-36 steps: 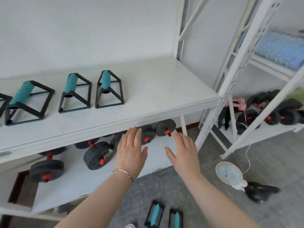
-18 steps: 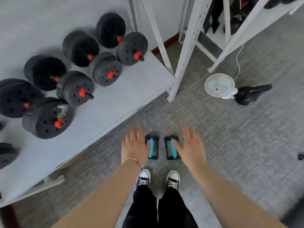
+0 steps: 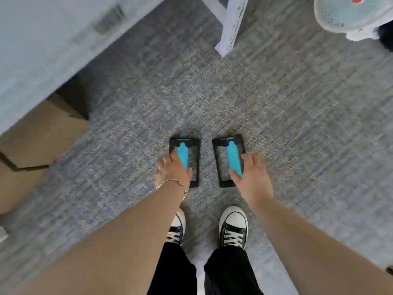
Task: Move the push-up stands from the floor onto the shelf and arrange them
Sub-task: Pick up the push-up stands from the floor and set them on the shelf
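A: Nearest the camera: black trouser legs and a pair of black-and-white lace-up canvas sneakers [image 3: 233,227], toes pointing up-frame, standing on the grey woven carpet floor [image 3: 297,116].

B: Arms?

A: Both bare forearms reach forward and down. A thin metal bracelet [image 3: 173,183] circles the left wrist.

B: The task's things, appearance and place?

A: Two push-up stands, side by side on the carpet just ahead of the toes, a narrow strip of carpet between them. Left black-framed push-up stand with turquoise foam grip [image 3: 192,158]: a rectangular black base outline seen from above, the turquoise bar running lengthwise down its middle. Right black-framed push-up stand with turquoise foam grip [image 3: 226,160]: same build, tilted slightly off parallel to the first. Both sit flat on the floor.

B: Left hand state?

A: Left hand [image 3: 173,169] is curled over the near half of the left stand's turquoise bar, fingers down its left side, thumb at its right. It touches the bar; I cannot tell whether the grip has fully closed.

B: Right hand?

A: Right hand [image 3: 252,175] is spread, not closed. The thumb lies against the near end of the right stand's turquoise bar, fingers over the frame's right edge.

B: Farther out?

A: Left: brown cardboard box [image 3: 40,135] under the edge of a pale grey-white shelf board [image 3: 53,39], blurred. Top centre: white metal shelf upright [image 3: 230,24] footed on the carpet. Top right corner: a small white round fan [image 3: 348,11], partly cut off.
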Tool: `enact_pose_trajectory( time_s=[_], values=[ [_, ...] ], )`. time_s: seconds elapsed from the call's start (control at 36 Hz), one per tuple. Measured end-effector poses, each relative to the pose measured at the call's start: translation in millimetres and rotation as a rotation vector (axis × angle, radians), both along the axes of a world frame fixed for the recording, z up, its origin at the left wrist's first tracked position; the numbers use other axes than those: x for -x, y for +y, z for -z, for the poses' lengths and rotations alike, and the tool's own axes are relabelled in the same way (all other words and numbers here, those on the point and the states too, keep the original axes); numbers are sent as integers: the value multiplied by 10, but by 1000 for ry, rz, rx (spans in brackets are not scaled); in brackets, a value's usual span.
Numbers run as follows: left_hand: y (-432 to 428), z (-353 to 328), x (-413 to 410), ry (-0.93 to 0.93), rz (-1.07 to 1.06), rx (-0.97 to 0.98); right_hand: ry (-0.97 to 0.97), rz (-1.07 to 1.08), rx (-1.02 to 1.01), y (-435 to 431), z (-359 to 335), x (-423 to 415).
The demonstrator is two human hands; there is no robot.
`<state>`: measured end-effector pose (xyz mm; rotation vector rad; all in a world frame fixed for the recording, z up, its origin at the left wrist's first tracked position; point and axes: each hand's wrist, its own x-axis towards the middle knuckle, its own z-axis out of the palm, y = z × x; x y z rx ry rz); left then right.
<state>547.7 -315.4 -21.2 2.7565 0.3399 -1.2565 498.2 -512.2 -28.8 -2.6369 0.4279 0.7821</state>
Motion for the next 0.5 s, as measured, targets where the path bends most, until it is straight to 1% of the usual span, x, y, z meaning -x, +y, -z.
enact_pose_trajectory(
  time_s=[0.11, 0.25, 0.39, 0.5],
  values=[
    [57, 587, 69, 15, -111, 8, 40, 91, -41, 33, 569, 35],
    [75, 955, 131, -15, -316, 93, 88, 294, -128, 55, 918, 44],
    [55, 957, 185, -84, -401, 169, 96, 382, -174, 54, 911, 35],
    [17, 610, 179, -100, -394, 204, 84, 376, -213, 37, 553, 22]
  ],
)
